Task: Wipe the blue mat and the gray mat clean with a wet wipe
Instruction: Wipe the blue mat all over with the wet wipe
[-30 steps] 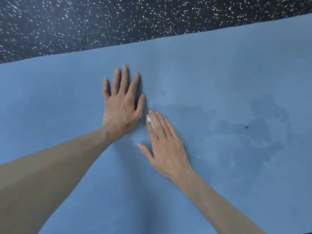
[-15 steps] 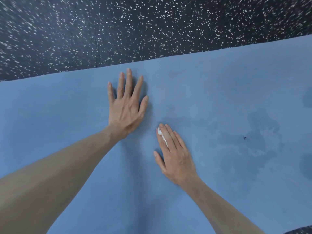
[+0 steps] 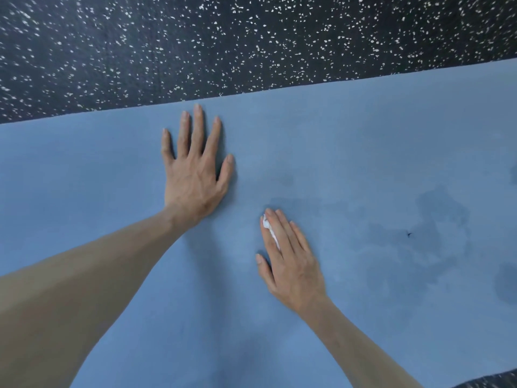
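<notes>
My right hand presses the wipe flat beneath straight fingers on the mat; my left hand, grip spread, holds nothing.

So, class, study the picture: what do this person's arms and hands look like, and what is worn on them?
Both forearms are bare up to the frame edge: no sleeves show. The left hand and the right hand wear no gloves, and no rings, watch or bands are visible. Fingernails look short and unpainted.
</notes>
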